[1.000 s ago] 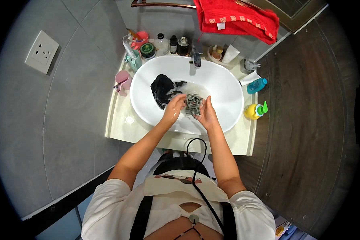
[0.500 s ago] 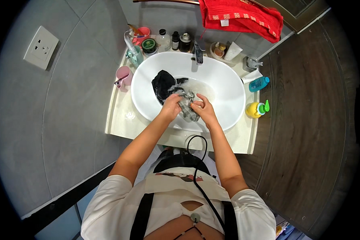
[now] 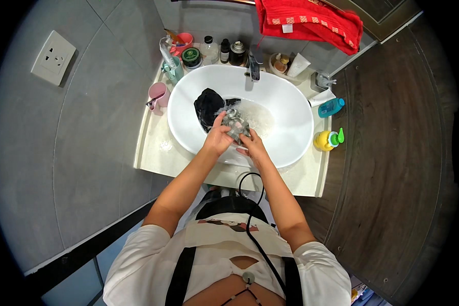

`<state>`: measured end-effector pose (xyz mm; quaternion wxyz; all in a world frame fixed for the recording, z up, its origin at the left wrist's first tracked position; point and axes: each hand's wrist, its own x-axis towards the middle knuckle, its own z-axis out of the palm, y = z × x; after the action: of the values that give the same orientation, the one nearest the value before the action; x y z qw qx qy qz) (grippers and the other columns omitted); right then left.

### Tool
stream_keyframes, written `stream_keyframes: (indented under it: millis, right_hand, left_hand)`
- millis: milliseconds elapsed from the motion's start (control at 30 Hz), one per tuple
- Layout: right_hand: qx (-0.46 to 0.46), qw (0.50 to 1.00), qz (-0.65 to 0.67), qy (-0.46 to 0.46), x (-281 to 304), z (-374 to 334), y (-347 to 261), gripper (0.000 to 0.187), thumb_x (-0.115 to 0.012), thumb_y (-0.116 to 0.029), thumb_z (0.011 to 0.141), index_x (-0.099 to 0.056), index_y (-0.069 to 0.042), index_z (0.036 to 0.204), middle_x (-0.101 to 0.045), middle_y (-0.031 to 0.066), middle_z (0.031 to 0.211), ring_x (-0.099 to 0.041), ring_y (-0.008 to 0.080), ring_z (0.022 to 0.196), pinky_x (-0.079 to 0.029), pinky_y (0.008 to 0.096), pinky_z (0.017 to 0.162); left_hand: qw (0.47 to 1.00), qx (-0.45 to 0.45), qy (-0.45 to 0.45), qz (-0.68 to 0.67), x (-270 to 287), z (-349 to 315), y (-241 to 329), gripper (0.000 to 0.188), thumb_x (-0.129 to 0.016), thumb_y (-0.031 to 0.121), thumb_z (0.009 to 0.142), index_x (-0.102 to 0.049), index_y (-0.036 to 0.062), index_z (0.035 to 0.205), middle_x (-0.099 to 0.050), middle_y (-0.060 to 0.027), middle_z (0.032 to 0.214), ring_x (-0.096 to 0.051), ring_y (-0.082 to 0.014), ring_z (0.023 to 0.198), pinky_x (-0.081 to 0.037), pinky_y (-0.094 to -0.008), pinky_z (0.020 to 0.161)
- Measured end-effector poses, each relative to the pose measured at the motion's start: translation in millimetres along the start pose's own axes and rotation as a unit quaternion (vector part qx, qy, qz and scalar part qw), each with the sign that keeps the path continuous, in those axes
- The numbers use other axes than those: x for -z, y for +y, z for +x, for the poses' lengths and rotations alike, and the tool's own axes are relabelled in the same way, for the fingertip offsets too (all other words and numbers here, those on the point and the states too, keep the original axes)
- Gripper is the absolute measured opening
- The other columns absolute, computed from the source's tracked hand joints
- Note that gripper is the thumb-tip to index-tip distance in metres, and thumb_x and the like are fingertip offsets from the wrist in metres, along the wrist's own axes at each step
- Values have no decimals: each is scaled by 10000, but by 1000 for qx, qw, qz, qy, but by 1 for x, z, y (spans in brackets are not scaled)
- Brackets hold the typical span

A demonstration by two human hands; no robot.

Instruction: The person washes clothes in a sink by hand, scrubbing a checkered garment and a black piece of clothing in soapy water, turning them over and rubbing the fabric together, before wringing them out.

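Observation:
A white oval sink [image 3: 296, 102] holds soapy water and a black garment [image 3: 206, 104] at its left side. Over the basin, my left hand [image 3: 218, 138] and my right hand [image 3: 252, 146] both grip a small grey patterned cloth [image 3: 234, 122], bunched between the fingers. The two hands touch each other around the cloth, near the sink's front rim. The tap [image 3: 254, 66] stands at the back of the basin, behind the cloth.
Bottles and jars line the back of the cream counter [image 3: 158, 153]. A pink cup [image 3: 158, 95] sits at left, a yellow bottle [image 3: 325, 140] and a blue bottle [image 3: 331, 107] at right. A red towel [image 3: 311, 23] hangs above. A wall socket [image 3: 52, 57] is at left.
My hands have drawn together and pulled toward the sink's front rim with the grey cloth bunched between them. The black garment has stayed in place.

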<state>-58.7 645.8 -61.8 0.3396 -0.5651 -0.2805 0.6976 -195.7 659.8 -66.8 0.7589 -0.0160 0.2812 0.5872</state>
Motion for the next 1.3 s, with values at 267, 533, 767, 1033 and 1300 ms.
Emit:
stream_keyframes:
  millis: [267,533,767,1033,1300]
  right_hand:
    - [144,987,-19,74,25,-7,-39,210,-450,-95,800,-593,-112,954,-525,-24,730,-453,38,549,-402,179,462]
    - [183,973,-137,9,25,-18,-62,215,-462,-72,778,-605,-82,938,-504,-29,649,-425,35,507,-357,183,416]
    - [158,970,-106,154,99,12,-54,240,-450,-30,773,-602,-89,950,-532,14,732,-472,72,506,-409,202,435]
    - [76,988,-101,91,103,53,-66,305,-366,-12,802,-560,-105,1018,-548,47,897,-566,137,733,-493,264,617]
    - [421,793,-396,193,127,83,-30,387,-403,109,676,-574,-73,973,-510,147,1078,-495,281,986,-402,333,856]
  left_hand:
    - [973,126,-11,194,16,-3,11,352,-518,31,734,-459,143,1062,-518,-24,1028,-495,-194,961,-388,-423,851]
    - [873,-2,111,474,22,6,3,122,-588,133,717,-552,90,826,-555,9,729,-494,-82,609,-367,-209,526]
    - [596,-260,153,744,42,16,37,130,-501,1,667,-501,61,783,-525,-83,787,-532,-242,750,-415,-327,637]
    - [848,22,26,528,3,59,38,420,-344,-71,701,-603,96,986,-518,-49,1106,-533,-130,843,-467,-258,711]
    - [630,-313,-101,704,43,101,5,294,-420,-6,700,-569,27,951,-536,-138,1055,-492,-283,1008,-355,-323,904]
